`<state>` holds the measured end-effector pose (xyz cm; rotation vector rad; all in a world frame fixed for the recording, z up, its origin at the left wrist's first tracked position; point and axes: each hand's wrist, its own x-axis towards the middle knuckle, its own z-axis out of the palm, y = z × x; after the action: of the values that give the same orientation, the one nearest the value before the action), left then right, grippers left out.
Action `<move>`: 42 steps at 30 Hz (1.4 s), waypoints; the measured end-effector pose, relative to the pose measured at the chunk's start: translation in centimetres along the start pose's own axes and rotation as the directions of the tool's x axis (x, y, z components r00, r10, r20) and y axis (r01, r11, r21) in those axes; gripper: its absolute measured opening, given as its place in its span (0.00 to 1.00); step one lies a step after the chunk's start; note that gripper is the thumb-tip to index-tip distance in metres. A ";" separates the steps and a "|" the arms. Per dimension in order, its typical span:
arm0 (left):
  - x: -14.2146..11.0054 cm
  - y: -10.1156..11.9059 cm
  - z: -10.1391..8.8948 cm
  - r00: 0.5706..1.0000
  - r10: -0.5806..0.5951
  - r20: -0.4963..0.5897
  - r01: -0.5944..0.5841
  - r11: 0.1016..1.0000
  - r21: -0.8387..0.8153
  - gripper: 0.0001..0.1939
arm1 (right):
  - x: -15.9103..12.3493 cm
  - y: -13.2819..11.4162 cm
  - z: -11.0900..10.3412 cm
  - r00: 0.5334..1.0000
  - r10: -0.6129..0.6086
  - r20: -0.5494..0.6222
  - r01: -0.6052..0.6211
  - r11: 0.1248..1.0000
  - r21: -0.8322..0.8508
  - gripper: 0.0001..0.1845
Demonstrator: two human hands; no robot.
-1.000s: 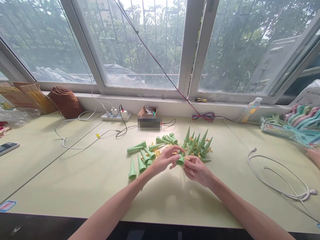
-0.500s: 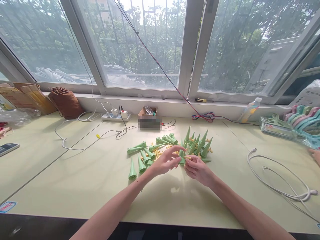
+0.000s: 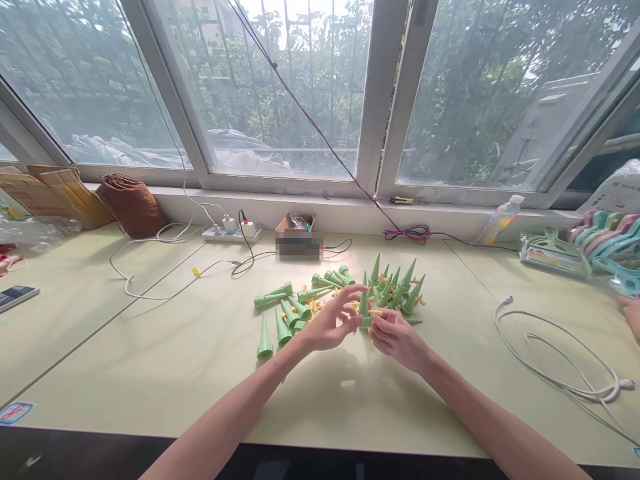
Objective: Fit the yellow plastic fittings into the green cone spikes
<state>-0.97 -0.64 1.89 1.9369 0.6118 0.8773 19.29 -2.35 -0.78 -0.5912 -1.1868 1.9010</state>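
My right hand (image 3: 397,333) is closed at the lower part of an upright green plastic cone spike (image 3: 364,307). A small yellow piece (image 3: 376,312) sticks out sideways from the spike, just above my right fingertips. My left hand (image 3: 330,323) is open, thumb and fingers apart, on the left side of the same spike; whether its thumb touches the spike I cannot tell. Behind my right hand stand several green spikes (image 3: 407,277) fitted with yellow pieces. Left of my left hand, more green spikes (image 3: 283,330) stand or lie, with loose yellow pieces (image 3: 314,307) partly hidden among them.
A small cardboard box (image 3: 285,223) and a power strip (image 3: 217,233) sit at the back. A white cable (image 3: 545,320) curls on the right of the table (image 3: 425,420). A bottle (image 3: 500,220) and hangers (image 3: 607,237) are farther right. Another person's hand (image 3: 631,310) shows at the right edge.
My left fingers have drawn slightly down and left, so more of the green spike shows. My right hand stays nearly in place, and the yellow piece now points more toward the right.
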 end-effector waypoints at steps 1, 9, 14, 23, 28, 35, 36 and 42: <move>0.0 -0.1 0.0 1.000 0.007 -0.009 -0.007 1.000 0.009 0.27 | 0.0 0.0 0.0 1.000 0.003 -0.004 -0.003 1.000 0.003 0.22; 0.0 -0.7 0.3 0.997 0.031 -0.075 -0.026 0.998 0.061 0.35 | 0.0 -0.3 0.2 0.998 0.018 -0.062 -0.017 1.000 0.024 0.22; 0.0 -1.1 0.5 0.992 0.087 -0.092 -0.074 0.988 0.132 0.36 | -0.1 -0.3 0.3 0.998 0.003 -0.070 -0.001 1.000 0.024 0.22; 0.1 -0.6 0.7 0.988 0.136 -0.070 -0.114 0.962 0.248 0.24 | 0.0 -0.2 0.3 0.997 0.021 -0.079 -0.019 1.000 0.024 0.22; -0.1 -1.2 0.8 0.982 0.174 -0.075 -0.139 0.931 0.338 0.22 | -0.1 -0.3 0.4 0.995 0.032 -0.096 -0.030 0.999 0.023 0.23; -0.3 -1.9 0.7 0.965 0.263 -0.004 -0.223 0.826 0.518 0.17 | -0.1 -0.4 0.6 0.991 0.049 -0.126 -0.047 0.999 0.020 0.23; -0.3 -1.9 0.7 0.965 0.264 -0.006 -0.220 0.816 0.534 0.17 | -0.1 -0.3 0.6 0.990 0.049 -0.130 -0.046 0.999 0.023 0.22; -0.1 -1.4 0.7 0.965 0.250 -0.075 -0.173 0.828 0.534 0.16 | 0.3 0.1 0.6 0.984 0.001 -0.177 0.002 1.000 0.013 0.20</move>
<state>-0.59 -0.42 0.35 2.4890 0.7922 1.0761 18.66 -2.48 -0.62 -0.7364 -1.0592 1.8135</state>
